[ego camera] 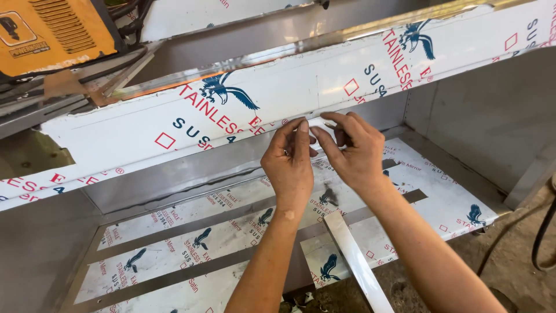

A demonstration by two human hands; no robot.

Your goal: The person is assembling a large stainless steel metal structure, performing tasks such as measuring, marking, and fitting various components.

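Large stainless steel cabinet frame [498, 116], mostly wrapped in white printed protective film, open side toward the camera. Its long film-covered top rail [243, 110] runs left to right, rising toward the right, directly in front of both hands. Lower shelf [191, 243] lies beneath the forearms, film in strips with bare metal between. Yellow welding machine [55, 32] sits far left, well apart. Loose shiny metal strip [359, 261] lies under the right forearm. Left hand [289, 165] and right hand [356, 153] meet at the rail's lower edge, about equally near; fingertips pinch a small raised flap of film [317, 123], thumbs against forefingers, flap just above the fingers.
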